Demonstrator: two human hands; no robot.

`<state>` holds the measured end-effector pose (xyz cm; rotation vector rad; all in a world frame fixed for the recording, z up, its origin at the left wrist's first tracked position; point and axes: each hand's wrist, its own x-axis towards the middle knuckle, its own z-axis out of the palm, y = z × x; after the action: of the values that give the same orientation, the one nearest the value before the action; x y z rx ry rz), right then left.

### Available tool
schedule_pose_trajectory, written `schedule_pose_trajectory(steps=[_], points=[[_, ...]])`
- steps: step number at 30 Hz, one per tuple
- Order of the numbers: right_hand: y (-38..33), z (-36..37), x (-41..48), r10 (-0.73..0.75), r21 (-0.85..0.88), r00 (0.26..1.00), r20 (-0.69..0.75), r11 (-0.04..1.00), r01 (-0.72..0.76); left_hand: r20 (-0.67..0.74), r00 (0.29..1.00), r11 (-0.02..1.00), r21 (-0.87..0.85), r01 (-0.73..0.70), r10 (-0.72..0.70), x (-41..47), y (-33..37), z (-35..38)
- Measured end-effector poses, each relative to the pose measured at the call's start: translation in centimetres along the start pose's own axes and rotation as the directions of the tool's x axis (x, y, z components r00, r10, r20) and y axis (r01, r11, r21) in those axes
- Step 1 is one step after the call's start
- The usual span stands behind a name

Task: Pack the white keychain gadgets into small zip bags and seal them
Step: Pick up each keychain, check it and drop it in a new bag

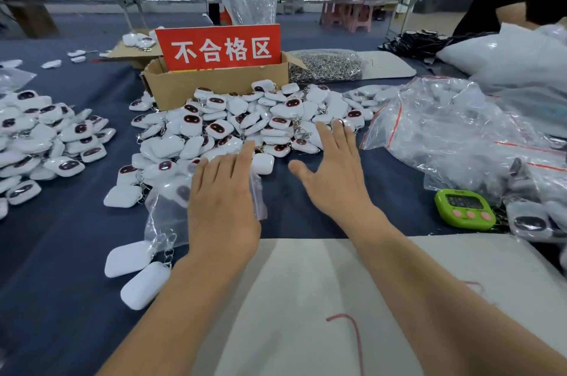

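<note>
A heap of white keychain gadgets (245,121) with dark faces covers the middle of the blue table. My left hand (224,200) lies flat, fingers straight, on a small clear zip bag (171,207) that holds one gadget. My right hand (334,173) is spread open over the table, its fingertips reaching the near edge of the heap. Two loose gadgets (138,271) lie near my left forearm. A pile of empty zip bags (454,130) with red strips lies to the right.
A cardboard box (171,84) with a red sign (219,47) stands behind the heap. Another gadget pile (40,136) lies at left. A green timer (464,212) sits at right beside bagged gadgets (534,222). A bag of metal rings (325,65) lies behind.
</note>
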<state>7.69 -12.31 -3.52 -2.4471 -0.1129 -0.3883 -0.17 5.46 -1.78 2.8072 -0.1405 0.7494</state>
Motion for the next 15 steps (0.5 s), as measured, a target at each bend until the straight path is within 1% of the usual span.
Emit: schedule_pose_trajectory(steps=[3,5,8,10,13,15], points=[[-0.2,1.3,2.7,-0.135,-0.042,0.991,-0.023,0.990,0.134,-0.010,0.992,0.989,-0.073,0.126,-0.127,0.3,-0.3,0.4],[-0.6,2.4,4.5,-0.172,-0.047,0.985,0.017,0.984,0.173,0.004,0.985,0.977,-0.127,0.170,-0.170,0.5,-0.4,0.7],[-1.0,3.7,6.6,-0.137,-0.120,0.980,0.143,0.981,0.155,0.023,0.983,0.970,-0.164,0.182,-0.180,0.6,-0.6,1.2],[-1.1,3.9,7.2,-0.123,-0.173,0.973,0.197,0.972,0.158,0.028,0.979,0.963,-0.173,0.204,-0.203,0.7,-0.8,1.4],[-1.1,3.4,6.3,-0.138,-0.154,0.970,0.202,0.973,0.171,0.024,0.969,0.950,-0.194,0.246,-0.246,0.7,-0.9,1.5],[-1.1,2.8,4.5,-0.125,-0.159,0.974,0.190,0.975,0.156,0.008,0.969,0.949,-0.198,0.244,-0.248,0.7,-1.0,1.5]])
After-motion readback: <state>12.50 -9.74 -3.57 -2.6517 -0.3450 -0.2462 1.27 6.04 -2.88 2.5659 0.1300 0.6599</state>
